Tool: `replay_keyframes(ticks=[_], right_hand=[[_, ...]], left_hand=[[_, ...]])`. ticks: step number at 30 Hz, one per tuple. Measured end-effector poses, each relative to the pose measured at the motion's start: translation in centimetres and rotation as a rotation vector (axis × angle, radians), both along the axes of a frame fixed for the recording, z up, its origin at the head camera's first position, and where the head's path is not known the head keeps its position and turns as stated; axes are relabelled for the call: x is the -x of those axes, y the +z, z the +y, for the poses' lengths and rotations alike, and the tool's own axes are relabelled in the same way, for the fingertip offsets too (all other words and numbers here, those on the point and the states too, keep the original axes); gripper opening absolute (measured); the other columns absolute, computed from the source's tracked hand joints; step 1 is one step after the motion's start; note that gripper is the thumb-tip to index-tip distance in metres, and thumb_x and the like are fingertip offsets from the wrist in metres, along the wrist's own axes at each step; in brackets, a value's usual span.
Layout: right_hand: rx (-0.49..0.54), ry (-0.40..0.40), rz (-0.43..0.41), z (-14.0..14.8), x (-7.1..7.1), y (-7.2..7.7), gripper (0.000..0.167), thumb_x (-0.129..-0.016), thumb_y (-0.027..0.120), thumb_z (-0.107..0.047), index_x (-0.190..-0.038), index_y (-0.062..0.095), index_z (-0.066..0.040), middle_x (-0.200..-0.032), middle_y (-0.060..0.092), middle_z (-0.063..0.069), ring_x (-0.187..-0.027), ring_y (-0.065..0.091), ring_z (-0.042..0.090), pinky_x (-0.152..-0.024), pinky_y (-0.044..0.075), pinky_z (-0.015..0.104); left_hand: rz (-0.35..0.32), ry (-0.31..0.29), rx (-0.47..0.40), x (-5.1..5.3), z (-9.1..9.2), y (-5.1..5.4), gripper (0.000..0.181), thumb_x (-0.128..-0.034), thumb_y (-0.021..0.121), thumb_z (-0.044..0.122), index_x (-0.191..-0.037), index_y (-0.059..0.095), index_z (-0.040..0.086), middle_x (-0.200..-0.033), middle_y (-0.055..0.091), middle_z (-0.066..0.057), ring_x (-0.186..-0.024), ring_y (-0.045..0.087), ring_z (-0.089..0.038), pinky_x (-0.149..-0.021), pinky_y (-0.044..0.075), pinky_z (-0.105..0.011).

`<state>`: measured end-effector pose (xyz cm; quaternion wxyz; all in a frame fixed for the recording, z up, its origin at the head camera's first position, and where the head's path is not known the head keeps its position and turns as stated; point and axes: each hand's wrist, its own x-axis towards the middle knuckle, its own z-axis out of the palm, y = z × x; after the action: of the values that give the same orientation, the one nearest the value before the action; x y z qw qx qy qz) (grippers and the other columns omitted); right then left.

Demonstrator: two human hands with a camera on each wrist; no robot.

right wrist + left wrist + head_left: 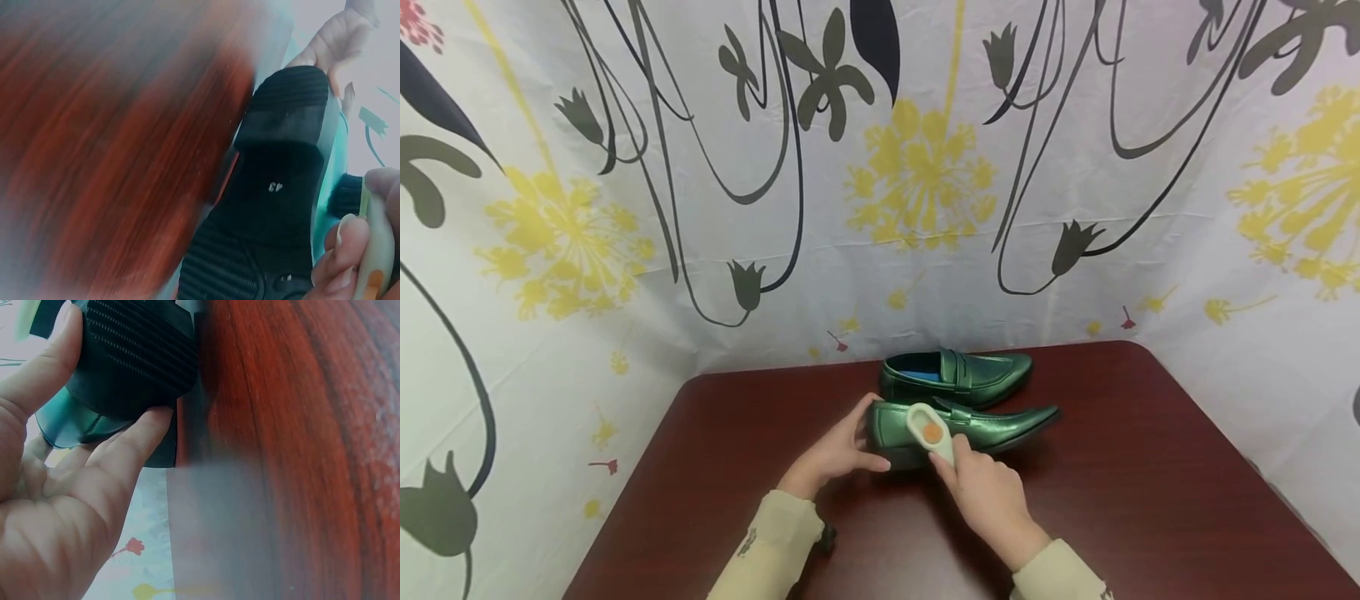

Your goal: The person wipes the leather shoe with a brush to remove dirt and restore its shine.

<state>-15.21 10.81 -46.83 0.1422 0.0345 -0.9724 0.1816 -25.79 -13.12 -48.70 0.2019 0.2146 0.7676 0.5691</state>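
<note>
A shiny green loafer [1000,429] is tilted on its side, its black sole [269,194] facing the right wrist camera. My left hand [833,450] grips it at the heel [137,359], thumb on one side and fingers on the other. In my right hand [992,496] is a small brush [921,422] with a pale green handle and an orange patch. Its dark bristles [345,195] press against the side of the loafer's upper. Directly behind stands a second green loafer [992,379], upright with a blue insole.
Both shoes are on a dark red-brown wooden table [760,417] with rounded far corners. White cloth [865,292] printed with flowers hangs behind and along both sides. A small dark object [827,537] shows beside the left wrist.
</note>
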Motion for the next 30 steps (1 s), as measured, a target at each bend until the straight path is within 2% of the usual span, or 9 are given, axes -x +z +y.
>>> replay_keyframes(ticks=[6, 12, 19, 24, 30], right_hand=[[-0.007, -0.015, 0.005, 1.5, -0.6, 0.2, 0.041, -0.099, 0.06, -0.049, -0.091, 0.05, -0.01, -0.054, 0.05, 0.004, -0.04, 0.043, 0.023, -0.037, 0.03, 0.037], [-0.012, -0.019, 0.021, 3.0, -1.1, 0.5, 0.04, -0.099, 0.06, -0.048, -0.092, 0.05, -0.01, -0.053, 0.049, 0.004, -0.04, 0.042, 0.023, -0.038, 0.029, 0.036], [-0.002, -0.022, -0.03, 4.5, -1.4, 1.1, 0.041, -0.1, 0.058, -0.051, -0.096, 0.052, -0.011, -0.057, 0.052, 0.005, -0.043, 0.046, 0.023, -0.039, 0.031, 0.037], [0.006, -0.021, -0.065, 5.0, -1.6, 1.1, 0.042, -0.1, 0.055, -0.053, -0.099, 0.054, -0.011, -0.061, 0.055, 0.005, -0.046, 0.048, 0.024, -0.041, 0.032, 0.038], [0.026, -0.029, -0.089, 5.8, -1.8, 1.0, 0.041, -0.101, 0.053, -0.053, -0.097, 0.052, -0.012, -0.06, 0.052, 0.002, -0.047, 0.047, 0.022, -0.041, 0.032, 0.037]], left_hand=[[-0.017, -0.002, -0.005, 0.0, 0.1, 0.1, 0.102, -0.0787, 0.084, -0.001, -0.158, 0.021, 0.018, -0.154, 0.041, -0.012, -0.146, 0.04, -0.032, -0.116, 0.039, -0.05], [-0.007, -0.013, 0.004, 0.0, 0.0, 0.1, 0.102, -0.0789, 0.084, 0.001, -0.157, 0.021, 0.018, -0.154, 0.042, -0.012, -0.144, 0.042, -0.033, -0.115, 0.04, -0.05], [-0.016, -0.019, -0.007, 0.0, 0.1, 0.1, 0.103, -0.0787, 0.084, 0.001, -0.157, 0.021, 0.02, -0.152, 0.043, -0.01, -0.141, 0.044, -0.03, -0.114, 0.041, -0.049], [-0.021, -0.015, -0.005, 0.0, 0.1, 0.0, 0.102, -0.0786, 0.084, 0.0, -0.157, 0.022, 0.02, -0.152, 0.043, -0.01, -0.141, 0.045, -0.031, -0.112, 0.043, -0.049], [-0.012, -0.013, -0.003, 0.0, 0.0, -0.1, 0.103, -0.0795, 0.084, 0.001, -0.157, 0.019, 0.017, -0.152, 0.042, -0.013, -0.14, 0.045, -0.034, -0.112, 0.044, -0.049]])
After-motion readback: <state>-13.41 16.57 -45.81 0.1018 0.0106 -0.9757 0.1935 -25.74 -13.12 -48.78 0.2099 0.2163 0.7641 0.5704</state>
